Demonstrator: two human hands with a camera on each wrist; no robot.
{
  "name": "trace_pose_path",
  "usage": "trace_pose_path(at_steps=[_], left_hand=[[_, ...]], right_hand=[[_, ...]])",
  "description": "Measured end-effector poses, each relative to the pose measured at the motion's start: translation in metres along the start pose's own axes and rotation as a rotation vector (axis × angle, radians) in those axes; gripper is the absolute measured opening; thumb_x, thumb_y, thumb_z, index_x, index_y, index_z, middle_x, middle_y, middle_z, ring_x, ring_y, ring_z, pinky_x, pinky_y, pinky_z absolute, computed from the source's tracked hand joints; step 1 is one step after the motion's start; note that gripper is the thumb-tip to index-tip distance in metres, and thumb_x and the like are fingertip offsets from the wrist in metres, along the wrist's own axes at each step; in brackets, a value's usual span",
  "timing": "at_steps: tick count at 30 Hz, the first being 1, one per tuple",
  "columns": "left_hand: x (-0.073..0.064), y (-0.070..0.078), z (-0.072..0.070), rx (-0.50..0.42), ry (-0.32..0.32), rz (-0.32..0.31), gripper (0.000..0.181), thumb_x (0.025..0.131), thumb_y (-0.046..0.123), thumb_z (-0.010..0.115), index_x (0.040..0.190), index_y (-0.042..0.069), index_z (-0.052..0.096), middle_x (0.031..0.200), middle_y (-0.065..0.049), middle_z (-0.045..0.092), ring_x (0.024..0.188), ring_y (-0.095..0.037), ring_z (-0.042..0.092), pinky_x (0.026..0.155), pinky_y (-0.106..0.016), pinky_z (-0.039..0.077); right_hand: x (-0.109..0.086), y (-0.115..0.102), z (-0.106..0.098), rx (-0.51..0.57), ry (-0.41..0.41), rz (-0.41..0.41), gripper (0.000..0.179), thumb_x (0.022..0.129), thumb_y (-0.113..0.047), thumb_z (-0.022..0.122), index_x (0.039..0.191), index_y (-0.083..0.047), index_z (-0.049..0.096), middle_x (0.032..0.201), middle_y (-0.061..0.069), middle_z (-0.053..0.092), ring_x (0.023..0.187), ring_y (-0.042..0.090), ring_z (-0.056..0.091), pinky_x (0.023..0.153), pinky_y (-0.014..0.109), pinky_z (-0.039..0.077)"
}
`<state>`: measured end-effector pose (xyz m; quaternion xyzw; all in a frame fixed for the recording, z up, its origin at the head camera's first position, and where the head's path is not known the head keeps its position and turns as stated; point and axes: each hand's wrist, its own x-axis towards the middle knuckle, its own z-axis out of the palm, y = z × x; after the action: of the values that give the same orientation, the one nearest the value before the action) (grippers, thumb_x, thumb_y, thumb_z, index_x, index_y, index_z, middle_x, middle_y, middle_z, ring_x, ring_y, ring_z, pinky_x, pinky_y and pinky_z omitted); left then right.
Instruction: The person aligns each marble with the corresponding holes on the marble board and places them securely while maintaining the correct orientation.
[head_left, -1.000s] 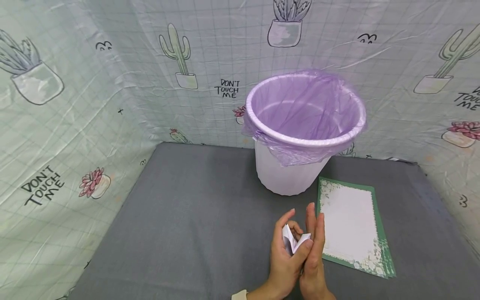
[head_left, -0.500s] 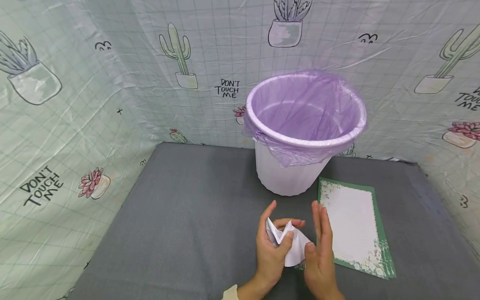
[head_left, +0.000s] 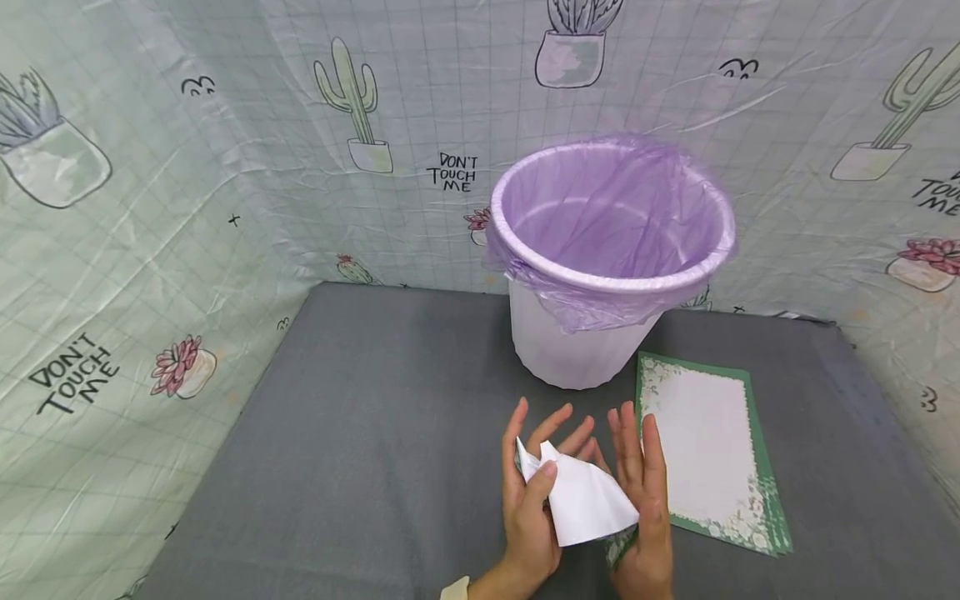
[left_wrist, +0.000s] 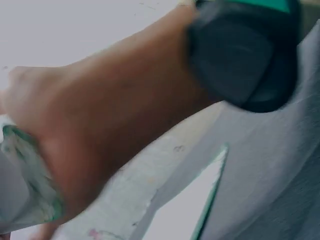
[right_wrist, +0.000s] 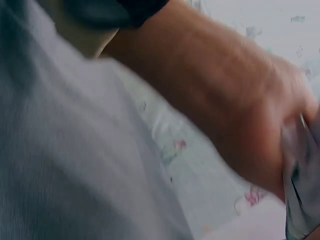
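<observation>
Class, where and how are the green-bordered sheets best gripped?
Probably pinch the green-bordered sheets at their near right corner, coming from the right: they lie flat, their edges fan out there, the bin stands near their far left corner, and in the head view the right hand hides part of their left edge.

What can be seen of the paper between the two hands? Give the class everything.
The paper looks thin. Its plain white side faces the head camera; the left wrist view shows a green patterned border on its other side. It is bent and creased, with pointed folds at its left end, and is held over the table in front of the bin. The left hand grips that end, thumb on the white side; the right hand touches the opposite end.
</observation>
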<state>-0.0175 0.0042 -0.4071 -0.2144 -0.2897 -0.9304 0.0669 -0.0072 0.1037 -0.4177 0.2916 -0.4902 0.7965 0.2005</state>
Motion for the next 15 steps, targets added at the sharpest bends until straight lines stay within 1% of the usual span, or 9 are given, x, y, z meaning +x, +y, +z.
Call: trace_pose_path(at_steps=[1, 3, 4, 6, 7, 10, 11, 15], left_hand=[[-0.002, -0.001, 0.001, -0.013, 0.004, -0.027, 0.057, 0.086, -0.012, 0.019, 0.139, 0.002, 0.002, 0.132, -0.039, 0.017, 0.115, -0.056, 0.025, 0.095, -0.055, 0.024], [-0.006, -0.002, 0.002, -0.025, 0.011, -0.083, 0.053, 0.087, -0.010, 0.019, 0.138, 0.001, 0.004, 0.134, -0.037, 0.018, 0.117, -0.054, 0.025, 0.097, -0.053, 0.023], [-0.008, -0.003, 0.002, -0.017, 0.011, -0.102, 0.051, 0.088, -0.009, 0.018, 0.136, -0.001, 0.006, 0.134, -0.037, 0.020, 0.118, -0.053, 0.026, 0.098, -0.052, 0.023], [-0.010, -0.004, 0.003, 0.004, 0.008, -0.116, 0.048, 0.088, -0.007, 0.018, 0.134, -0.004, 0.009, 0.133, -0.037, 0.023, 0.119, -0.051, 0.026, 0.100, -0.050, 0.022], [-0.011, -0.005, 0.003, 0.019, 0.002, -0.116, 0.046, 0.088, -0.007, 0.018, 0.133, -0.005, 0.011, 0.133, -0.037, 0.023, 0.119, -0.050, 0.026, 0.100, -0.049, 0.021], [-0.012, -0.007, 0.003, 0.074, -0.029, -0.081, 0.043, 0.087, -0.008, 0.017, 0.130, -0.010, 0.013, 0.133, -0.037, 0.025, 0.119, -0.052, 0.025, 0.100, -0.050, 0.019], [-0.012, -0.007, 0.003, 0.101, -0.042, -0.073, 0.043, 0.086, -0.008, 0.017, 0.129, -0.011, 0.014, 0.133, -0.036, 0.025, 0.119, -0.052, 0.024, 0.100, -0.050, 0.019], [-0.012, -0.007, 0.004, 0.217, -0.098, -0.045, 0.044, 0.083, -0.012, 0.016, 0.128, -0.015, 0.020, 0.134, -0.034, 0.026, 0.119, -0.052, 0.024, 0.098, -0.052, 0.019]], right_hand=[[0.001, 0.000, 0.003, 0.002, -0.004, -0.009, 0.051, 0.099, -0.019, 0.013, 0.138, 0.006, -0.007, 0.142, 0.028, -0.002, 0.130, 0.038, -0.001, 0.106, 0.036, 0.015], [0.002, -0.001, 0.008, -0.060, -0.004, -0.034, 0.052, 0.098, -0.021, 0.013, 0.138, 0.007, -0.005, 0.142, 0.028, -0.001, 0.131, 0.038, 0.000, 0.106, 0.035, 0.011], [0.003, -0.001, 0.009, -0.096, 0.001, -0.059, 0.052, 0.098, -0.021, 0.013, 0.137, 0.008, -0.004, 0.142, 0.028, -0.001, 0.131, 0.038, -0.001, 0.106, 0.035, 0.009], [0.003, -0.001, 0.011, -0.149, 0.016, -0.105, 0.052, 0.098, -0.021, 0.014, 0.137, 0.009, -0.002, 0.142, 0.028, 0.000, 0.131, 0.037, -0.001, 0.107, 0.037, 0.007], [0.004, -0.001, 0.011, -0.171, 0.022, -0.122, 0.052, 0.098, -0.021, 0.015, 0.137, 0.009, -0.001, 0.142, 0.028, 0.000, 0.131, 0.036, -0.002, 0.107, 0.037, 0.006], [0.004, -0.002, 0.011, -0.225, 0.041, -0.145, 0.052, 0.098, -0.022, 0.016, 0.137, 0.010, 0.003, 0.143, 0.027, 0.002, 0.132, 0.035, -0.002, 0.106, 0.038, 0.003], [0.004, -0.002, 0.012, -0.244, 0.036, -0.150, 0.052, 0.098, -0.022, 0.015, 0.137, 0.011, 0.004, 0.143, 0.028, 0.003, 0.132, 0.035, -0.001, 0.106, 0.038, 0.003], [-0.001, -0.005, 0.017, -0.304, 0.016, -0.097, 0.051, 0.099, -0.021, 0.014, 0.135, 0.013, 0.007, 0.143, 0.028, 0.004, 0.132, 0.035, 0.000, 0.106, 0.034, 0.007]])
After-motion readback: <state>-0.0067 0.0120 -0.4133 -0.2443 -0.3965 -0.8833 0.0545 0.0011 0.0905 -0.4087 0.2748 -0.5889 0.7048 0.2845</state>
